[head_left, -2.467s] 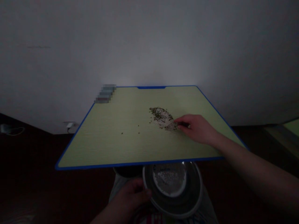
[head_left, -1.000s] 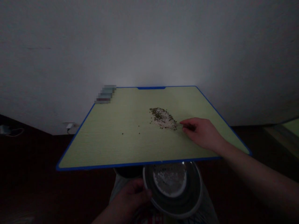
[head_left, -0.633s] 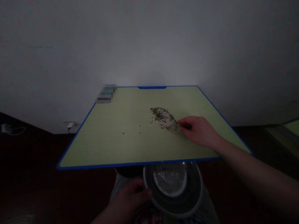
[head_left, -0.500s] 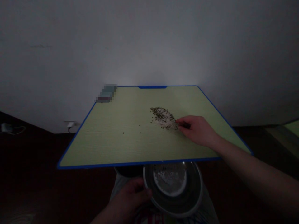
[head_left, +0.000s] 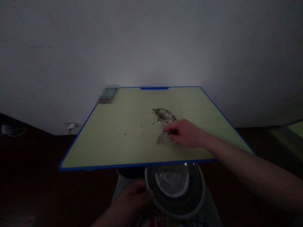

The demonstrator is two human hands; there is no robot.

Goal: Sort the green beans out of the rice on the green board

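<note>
My left hand (head_left: 132,198) is closed on the left rim of a metal bowl (head_left: 199,198), held tilted over my lap just below the table's front edge. Pale grains (head_left: 172,179) lie in its bottom. On the table, my right hand (head_left: 187,134) is curled, thumb and fingers drawn together and touching the tabletop. Whatever lies under its fingertips is hidden. Beside them, faint curved streaks of pale grains (head_left: 162,138) are smeared by motion. Just beyond is a mixed pile of white grains and small dark green beans (head_left: 163,116).
The pale table (head_left: 101,151) has a blue edge. A few single beans (head_left: 142,134) lie left of the pile. A blurred-out object (head_left: 108,94) sits at the back left corner. Another dark container (head_left: 130,171) shows under the front edge. A wall (head_left: 151,44) rises behind.
My right hand has moved left and toward me from the pile's right end, with pale grains sliding beside its fingers. The left hand and bowl have stayed almost still.
</note>
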